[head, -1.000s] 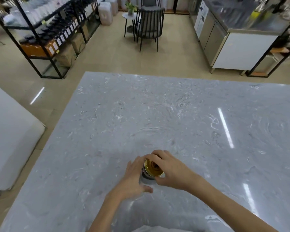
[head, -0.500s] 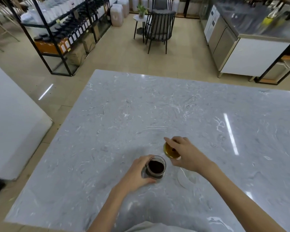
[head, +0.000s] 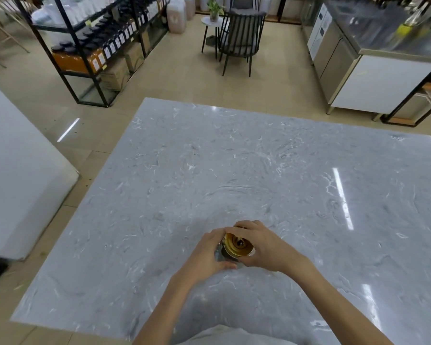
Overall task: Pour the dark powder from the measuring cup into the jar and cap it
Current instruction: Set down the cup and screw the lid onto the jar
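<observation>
Jar (head: 220, 255) stands upright on the bench (head: 234, 170), straight in front of you and hemmed in by both grips. Your left hand (head: 207, 252) wraps its side, fingers curled around the glass and closed on it. Your right hand (head: 264, 245) comes in from the other side, its fingers closed on the rim of the gold lid (head: 238, 245), which sits directly on top of the jar's mouth. So the lid lies right under your right grip and just above your left, and the jar's long axis runs vertically between them. That line-up is what the capping turns on: the lid has to stay level and centred on the mouth while you twist.

Whether the threads have caught cannot be told; the lid looks roughly level. The jar's contents are hidden by the lid and your fingers, so I cannot confirm the powder inside. No measuring cup shows near your hands.

By my judgement, pouring is done and only tightening remains. Hold the glass firm with the left.
</observation>
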